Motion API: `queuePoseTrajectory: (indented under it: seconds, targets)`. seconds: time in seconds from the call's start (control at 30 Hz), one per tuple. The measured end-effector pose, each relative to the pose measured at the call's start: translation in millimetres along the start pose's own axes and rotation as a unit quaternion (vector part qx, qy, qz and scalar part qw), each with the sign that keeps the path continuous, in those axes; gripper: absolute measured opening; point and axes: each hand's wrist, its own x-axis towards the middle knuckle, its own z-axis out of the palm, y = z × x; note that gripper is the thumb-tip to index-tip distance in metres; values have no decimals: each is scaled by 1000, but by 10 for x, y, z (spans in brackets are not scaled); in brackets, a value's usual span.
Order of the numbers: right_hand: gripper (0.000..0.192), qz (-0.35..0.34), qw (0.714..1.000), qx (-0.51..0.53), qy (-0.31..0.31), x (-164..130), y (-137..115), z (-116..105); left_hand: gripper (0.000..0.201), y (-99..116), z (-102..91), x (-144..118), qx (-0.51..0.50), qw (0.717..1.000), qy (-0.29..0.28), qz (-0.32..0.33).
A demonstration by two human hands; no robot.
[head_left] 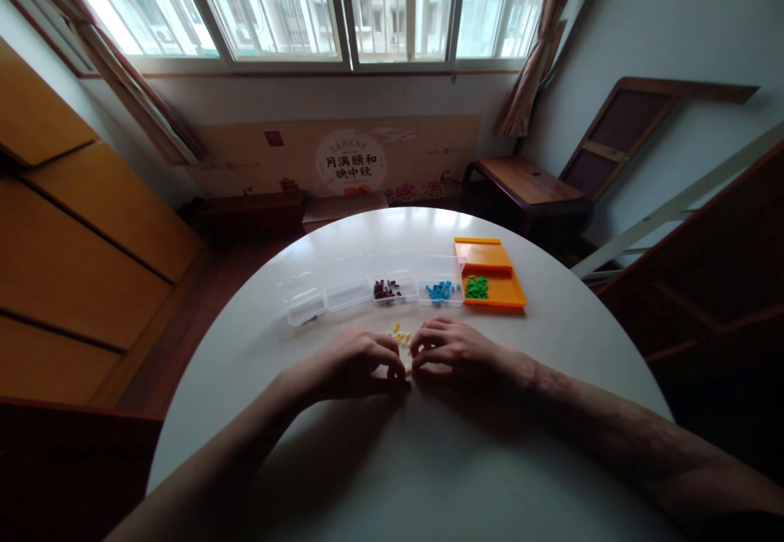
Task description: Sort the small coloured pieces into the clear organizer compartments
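Note left hand (358, 362) and right hand (456, 353) curled inward, fingertips close together (any pinched piece: impossible to tell). Locate yellow pieces (401, 336) between both, inward from far edge of worktop (429, 473). Avoid sideways finger sweeps: risk of scattering through crowding.

Boxes (348, 297) stand in a row near the surface's (453, 477) far edge, tray (505, 291) rightmost; before them, pieces (399, 336) lie between left hand (361, 362) and right hand (456, 352).
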Motion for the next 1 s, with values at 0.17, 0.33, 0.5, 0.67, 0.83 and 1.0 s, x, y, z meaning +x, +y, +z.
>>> queuePoseTrajectory:
  seconds: [0.17, 0.33, 0.5, 0.67, 0.83, 1.0]
  targets:
    - [10, 19, 999, -2, 43, 41, -59, -22, 12, -144, -64, -17, 17, 991, 119, -54]
    - [7, 33, 997, 17, 62, 95, -120, -64, 20, -351, -57, 68, 88, 926, 342, -131]
    - [5, 46, 994, 9, 98, 105, -122, -78, 20, -394, 8, 108, 107, 914, 359, -155]
    - [3, 90, 981, -46, 167, 54, -73, -45, 20, -199, 112, 90, 16, 963, 255, -80]
    - [3, 100, 976, -58, 183, 24, -45, -37, 24, -77, 251, 139, -40, 974, 216, -52]
    - [3, 92, 977, -59, 182, 31, -44, -42, 23, -113, 311, 156, -33, 972, 225, -52]
